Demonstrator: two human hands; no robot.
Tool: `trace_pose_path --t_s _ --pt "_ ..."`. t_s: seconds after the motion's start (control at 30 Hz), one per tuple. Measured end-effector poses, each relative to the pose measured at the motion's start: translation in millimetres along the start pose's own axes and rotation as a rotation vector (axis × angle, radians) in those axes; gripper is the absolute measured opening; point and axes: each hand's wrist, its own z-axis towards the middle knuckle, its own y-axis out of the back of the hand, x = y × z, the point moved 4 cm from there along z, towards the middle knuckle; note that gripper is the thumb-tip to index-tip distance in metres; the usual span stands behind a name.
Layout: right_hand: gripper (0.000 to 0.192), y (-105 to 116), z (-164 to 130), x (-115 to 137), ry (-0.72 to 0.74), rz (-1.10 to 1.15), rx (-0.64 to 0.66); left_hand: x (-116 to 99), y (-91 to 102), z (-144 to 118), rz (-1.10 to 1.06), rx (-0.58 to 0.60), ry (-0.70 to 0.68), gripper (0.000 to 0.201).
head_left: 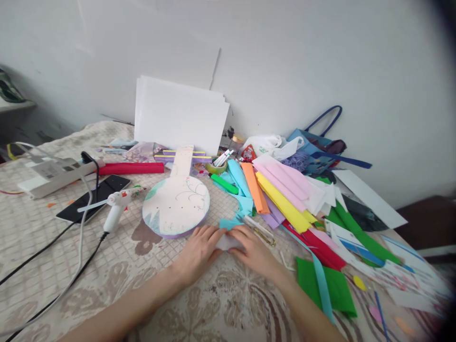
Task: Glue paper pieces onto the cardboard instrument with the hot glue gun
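Note:
In the head view, my left hand (202,251) and my right hand (254,251) meet near the table's middle. Between their thumbs and fingers they pinch a small whitish piece, apparently paper (226,243), partly hidden by the fingers. A scrap of light-blue crepe paper (230,223) lies just beyond the fingertips. Left of my left hand rests a round white banjo-shaped cutout (176,206) with a purple edge and drawn lines. Close to my right hand are a white pen-like stick (254,222) and a gold-coloured metal tool (265,236), perhaps scissors.
A white glue gun (117,209), a phone (94,197) and a power strip (59,175) with trailing cords occupy the left. White boards (180,114) lean against the wall. Yellow crepe paper (283,202), green sheets (326,285) and a blue bag (313,147) crowd the right.

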Motion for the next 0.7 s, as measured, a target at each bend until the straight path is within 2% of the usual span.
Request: trace_pose_path --t_s 0.1,0.23,0.47,0.7 --pt "0.034 3 6 -14 -0.015 -0.025 -0.04 0 3.1 -2 0.005 -0.089 -0.013 0.052" --pt "0.032 11 11 -36 -0.097 -0.108 -0.241 -2 5.4 -4 0.012 -0.151 -0.058 0.054" --pt "0.03 8 11 -43 -0.103 -0.193 -0.278 2 -3.2 -8 -0.013 -0.101 -0.077 0.043" --pt "0.031 23 9 -63 -0.188 -0.188 -0.388 2 -4.0 -7 -0.043 -0.064 -0.09 0.027"
